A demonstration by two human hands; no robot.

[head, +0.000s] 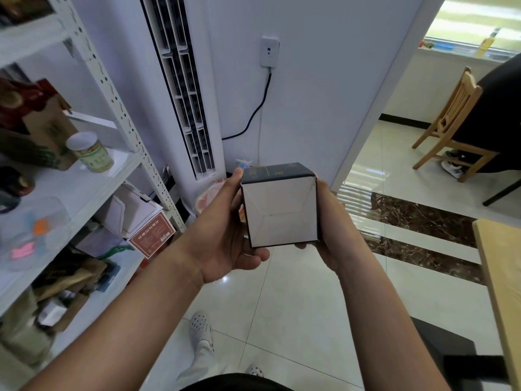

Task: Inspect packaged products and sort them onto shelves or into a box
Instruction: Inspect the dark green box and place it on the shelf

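Inspection step in hand, by my read. Box [280, 213] held mid-air between both hands, right of shelves [118, 172], above floor tiles. Pale folded underside faces camera, dark printed face up. Left hand [222, 235] grips left side, thumb hooked under lower edge. Right hand [335, 230] clasps right side (fingers mostly hidden behind box). No damage I can make out on this face. Next move, I judge: rotate to check remaining faces, then pick free shelf spot at left or sorting carton (none identified from here).

Crowded shelving [117, 108] close on the left, air conditioner [183, 94] ahead, table edge [504, 277] right, open floor [296, 306] below.
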